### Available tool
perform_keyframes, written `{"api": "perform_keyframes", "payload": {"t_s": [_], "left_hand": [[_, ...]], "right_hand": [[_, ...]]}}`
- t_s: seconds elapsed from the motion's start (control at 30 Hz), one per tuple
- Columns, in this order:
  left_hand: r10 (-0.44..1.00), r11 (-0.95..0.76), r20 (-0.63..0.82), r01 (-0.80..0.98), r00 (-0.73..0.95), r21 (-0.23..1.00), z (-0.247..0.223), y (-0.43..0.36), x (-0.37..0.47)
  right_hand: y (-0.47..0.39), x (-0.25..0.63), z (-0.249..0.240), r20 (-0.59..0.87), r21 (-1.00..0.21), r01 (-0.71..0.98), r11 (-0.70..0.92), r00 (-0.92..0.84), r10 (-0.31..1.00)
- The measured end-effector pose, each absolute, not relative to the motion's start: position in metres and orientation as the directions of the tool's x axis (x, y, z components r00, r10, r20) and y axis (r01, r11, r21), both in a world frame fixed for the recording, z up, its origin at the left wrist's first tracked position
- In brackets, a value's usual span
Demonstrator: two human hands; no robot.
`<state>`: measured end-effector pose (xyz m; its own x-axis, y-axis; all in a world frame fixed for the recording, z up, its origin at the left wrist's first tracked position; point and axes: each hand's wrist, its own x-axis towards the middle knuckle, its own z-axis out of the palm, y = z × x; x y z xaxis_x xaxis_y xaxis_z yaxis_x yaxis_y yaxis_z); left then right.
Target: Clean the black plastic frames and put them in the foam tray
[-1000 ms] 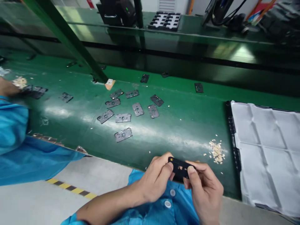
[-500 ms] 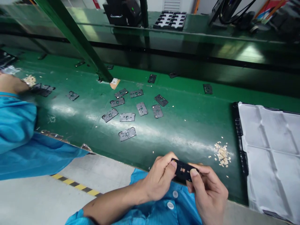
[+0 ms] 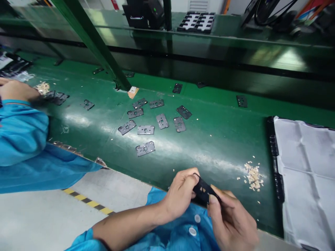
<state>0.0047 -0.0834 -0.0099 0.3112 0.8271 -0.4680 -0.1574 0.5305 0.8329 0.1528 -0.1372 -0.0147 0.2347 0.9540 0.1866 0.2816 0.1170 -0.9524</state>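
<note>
I hold a small black flat plate (image 3: 202, 190) with cut-outs between both hands, just over the near edge of the green belt (image 3: 214, 139). My left hand (image 3: 181, 193) pinches its left end with thumb and forefinger. My right hand (image 3: 230, 218) grips its right end from below, thumb on top. The plate is tilted, its left end higher. Several similar dark plates (image 3: 157, 120) lie scattered flat on the belt ahead of my hands.
A black tray covered by a white sheet (image 3: 306, 167) sits at the right. A heap of pale scraps (image 3: 252, 174) lies beside it. A co-worker's hand (image 3: 15, 90) and blue sleeve (image 3: 23, 132) are at the left. A green post (image 3: 96, 45) slants across the belt.
The plate has turned in my hands, from lying nearly flat to tilted, and my right thumb has slid over it. The view has shifted slightly to the left.
</note>
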Motion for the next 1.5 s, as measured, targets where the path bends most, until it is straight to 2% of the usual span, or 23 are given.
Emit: {"api": "perform_keyframes", "payload": {"t_s": [0.07, 0.13, 0.2, 0.27, 0.4, 0.57, 0.67, 0.83, 1.0, 1.1, 1.23, 1.33, 1.43, 1.5], "left_hand": [[0.789, 0.587, -0.504, -0.192, 0.352, 0.786, -0.006, -0.083, 0.004], [0.775, 0.589, -0.493, -0.169, 0.397, 0.790, -0.004, -0.085, 0.002], [0.777, 0.561, -0.464, -0.135, 0.426, 0.816, -0.002, -0.088, -0.001], [0.792, 0.524, -0.430, -0.120, 0.434, 0.843, 0.000, -0.089, -0.003], [0.839, 0.412, -0.364, -0.035, 0.403, 0.910, 0.003, -0.086, -0.004], [0.874, 0.337, -0.345, 0.083, 0.343, 0.938, 0.004, -0.083, -0.001], [0.889, 0.328, -0.348, 0.114, 0.299, 0.938, 0.001, -0.082, 0.002], [0.881, 0.364, -0.386, 0.131, 0.274, 0.922, -0.003, -0.078, 0.004], [0.837, 0.384, -0.425, 0.183, 0.345, 0.905, -0.001, -0.079, -0.001], [0.828, 0.316, -0.381, 0.219, 0.411, 0.923, 0.002, -0.080, -0.004], [0.785, 0.166, -0.358, 0.385, 0.505, 0.908, 0.008, -0.071, -0.009], [0.731, 0.092, -0.397, 0.496, 0.556, 0.864, 0.010, -0.048, -0.013], [0.769, -0.033, -0.378, 0.621, 0.517, 0.783, 0.007, -0.011, -0.014], [0.805, -0.113, -0.349, 0.702, 0.479, 0.703, 0.002, 0.017, -0.010]], "right_hand": [[-0.133, 0.160, -0.013, -0.005, -0.989, 0.144, -0.036, 0.205, 0.979], [-0.128, 0.169, -0.013, -0.189, -0.982, -0.004, -0.190, 0.160, 0.969], [-0.124, 0.176, -0.016, -0.279, -0.958, -0.104, -0.267, 0.127, 0.952], [-0.124, 0.181, -0.018, -0.310, -0.945, -0.151, -0.291, 0.124, 0.943], [-0.126, 0.179, -0.016, -0.291, -0.955, -0.094, -0.282, 0.103, 0.951], [-0.126, 0.169, -0.002, -0.295, -0.954, 0.001, -0.301, 0.199, 0.935], [-0.126, 0.168, 0.000, -0.264, -0.963, 0.011, -0.269, 0.145, 0.953], [-0.123, 0.169, -0.004, -0.330, -0.944, -0.064, -0.325, 0.129, 0.935], [-0.120, 0.174, -0.012, -0.320, -0.937, -0.168, -0.307, 0.055, 0.946], [-0.121, 0.177, -0.021, -0.358, -0.915, -0.226, -0.334, 0.076, 0.931], [-0.117, 0.181, -0.033, -0.425, -0.886, -0.256, -0.387, 0.113, 0.898], [-0.105, 0.184, -0.035, -0.391, -0.915, -0.150, -0.374, 0.113, 0.913], [-0.092, 0.188, -0.032, -0.274, -0.956, 0.060, -0.288, 0.173, 0.946], [-0.086, 0.190, -0.030, -0.202, -0.963, 0.134, -0.236, 0.224, 0.953]]}}
